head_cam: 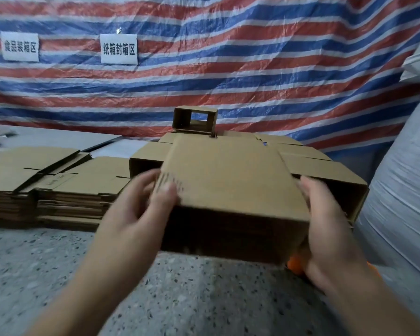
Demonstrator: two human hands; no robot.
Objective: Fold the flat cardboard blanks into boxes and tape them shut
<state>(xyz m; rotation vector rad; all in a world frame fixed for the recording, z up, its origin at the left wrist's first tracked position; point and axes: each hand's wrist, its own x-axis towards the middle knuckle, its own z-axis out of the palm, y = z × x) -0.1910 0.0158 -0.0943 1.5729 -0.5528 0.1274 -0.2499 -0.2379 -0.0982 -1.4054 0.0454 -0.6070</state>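
Both bare forearms reaching forward, left hand (141, 202) and right hand (325, 224) gripping, fingers curled

The speckled grey floor (58, 270) carries everything. Stacks of flat cardboard blanks (58, 190) lie on it at the left. Folded boxes (320, 166) sit to their right, by a white sack (398, 202).

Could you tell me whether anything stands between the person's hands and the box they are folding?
Nothing visible does: the left hand and right hand already grip the box at its two sides.
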